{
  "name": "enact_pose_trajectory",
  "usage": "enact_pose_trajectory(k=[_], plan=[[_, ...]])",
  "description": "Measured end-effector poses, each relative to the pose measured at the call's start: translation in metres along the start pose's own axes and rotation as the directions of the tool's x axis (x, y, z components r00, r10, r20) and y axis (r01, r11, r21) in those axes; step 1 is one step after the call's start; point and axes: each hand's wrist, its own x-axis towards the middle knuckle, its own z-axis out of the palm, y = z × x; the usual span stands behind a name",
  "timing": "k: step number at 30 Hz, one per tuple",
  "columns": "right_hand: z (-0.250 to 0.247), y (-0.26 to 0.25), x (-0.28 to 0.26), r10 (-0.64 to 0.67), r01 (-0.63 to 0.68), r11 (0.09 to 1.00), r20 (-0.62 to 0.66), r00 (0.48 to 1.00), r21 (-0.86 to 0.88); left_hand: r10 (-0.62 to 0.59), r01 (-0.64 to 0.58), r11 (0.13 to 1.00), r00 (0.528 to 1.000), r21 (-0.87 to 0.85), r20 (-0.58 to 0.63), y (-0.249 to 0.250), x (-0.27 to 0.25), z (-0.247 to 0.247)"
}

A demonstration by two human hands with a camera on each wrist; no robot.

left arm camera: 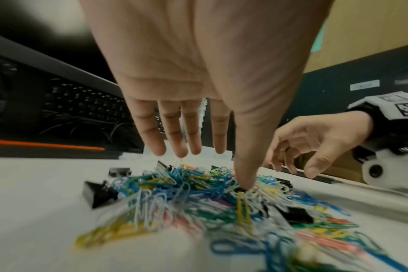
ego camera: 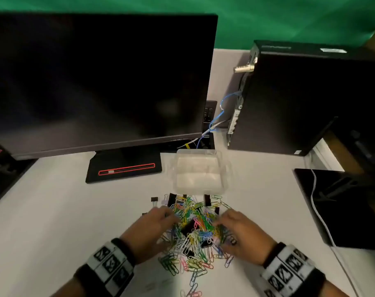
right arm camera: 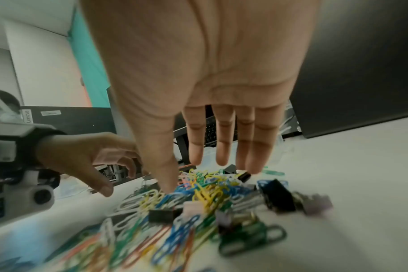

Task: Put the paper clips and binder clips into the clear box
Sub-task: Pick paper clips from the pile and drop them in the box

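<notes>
A heap of coloured paper clips (ego camera: 195, 234) mixed with black binder clips (ego camera: 187, 227) lies on the white desk (ego camera: 54, 211). More binder clips (ego camera: 154, 200) sit at its far edge. Just beyond the heap, the clear box (ego camera: 199, 172) stands open-topped with nothing visible inside. My left hand (ego camera: 158, 221) is on the heap's left side and my right hand (ego camera: 229, 224) on its right. The left wrist view shows the left hand (left arm camera: 232, 165) with straight, spread fingers and its thumb tip in the clips. The right hand (right arm camera: 182, 174) has its fingers straight and its thumb tip touching the clips (right arm camera: 198, 195).
A dark monitor (ego camera: 96, 82) on a black stand base (ego camera: 124, 168) fills the back left. A black computer tower (ego camera: 300, 99) with blue cables (ego camera: 223, 112) stands at the back right. A black pad (ego camera: 349, 211) crossed by a white cable (ego camera: 317, 211) lies right.
</notes>
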Motion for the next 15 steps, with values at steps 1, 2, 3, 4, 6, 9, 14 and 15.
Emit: enact_pose_trajectory(k=[1, 2, 3, 4, 6, 9, 14, 15], plan=[[-0.002, 0.002, 0.009, 0.001, -0.001, 1.0, 0.012, 1.0, -0.023, 0.016, -0.016, 0.999, 1.0, 0.04, 0.006, -0.004, 0.009, -0.001], [-0.004, 0.004, 0.016, 0.004, -0.002, 0.998, 0.033, 0.999, -0.057, 0.022, -0.023, 0.997, 1.0, 0.079, 0.008, -0.008, 0.016, 0.0], [-0.006, 0.006, 0.024, 0.002, 0.003, 0.996, 0.055, 0.998, -0.093, 0.026, -0.029, 0.992, 0.999, 0.12, 0.026, -0.011, 0.022, 0.001], [-0.007, 0.007, 0.031, -0.008, 0.017, 0.991, 0.065, 0.998, -0.135, 0.038, -0.042, 0.987, 0.999, 0.156, 0.024, -0.012, 0.029, 0.001], [-0.002, 0.01, 0.039, 0.0, 0.021, 0.985, 0.122, 0.993, -0.172, 0.035, -0.044, 0.986, 0.998, 0.158, 0.058, -0.013, 0.038, 0.007], [0.002, 0.013, 0.048, 0.011, 0.017, 0.981, 0.142, 0.99, -0.195, 0.04, -0.05, 0.989, 0.996, 0.137, 0.076, -0.014, 0.047, 0.009], [0.009, 0.009, 0.052, 0.018, 0.0, 0.982, 0.094, 0.995, -0.187, 0.003, -0.006, 0.997, 0.999, 0.074, 0.034, -0.013, 0.052, 0.014], [0.008, 0.006, 0.05, 0.013, 0.0, 0.984, 0.075, 0.997, -0.18, -0.005, 0.005, 0.998, 1.0, 0.059, 0.014, -0.011, 0.051, 0.015]])
